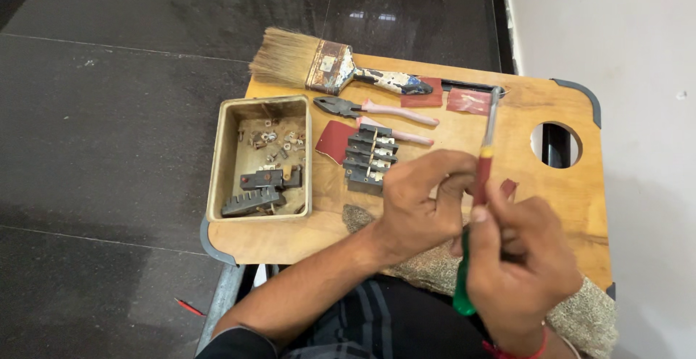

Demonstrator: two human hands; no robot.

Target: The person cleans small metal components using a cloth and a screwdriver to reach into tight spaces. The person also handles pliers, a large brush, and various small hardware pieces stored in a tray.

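Note:
My right hand [518,261] grips a screwdriver [484,157] with a red and green handle, its shaft pointing away toward the far edge of the wooden board [565,185]. My left hand [420,199] pinches the red part of the handle just above my right thumb. A black terminal block with metal contacts [370,157] lies on the board just left of my left hand, partly over a piece of red sandpaper [335,140].
A wide, worn paintbrush [319,65] lies along the far edge. Pink-handled pliers [377,113] lie beside it. A beige tray [221,156] at the left holds small metal parts and black pieces. Two red sandpaper scraps [467,100] sit near the screwdriver tip. A grey cloth [587,315] covers my lap.

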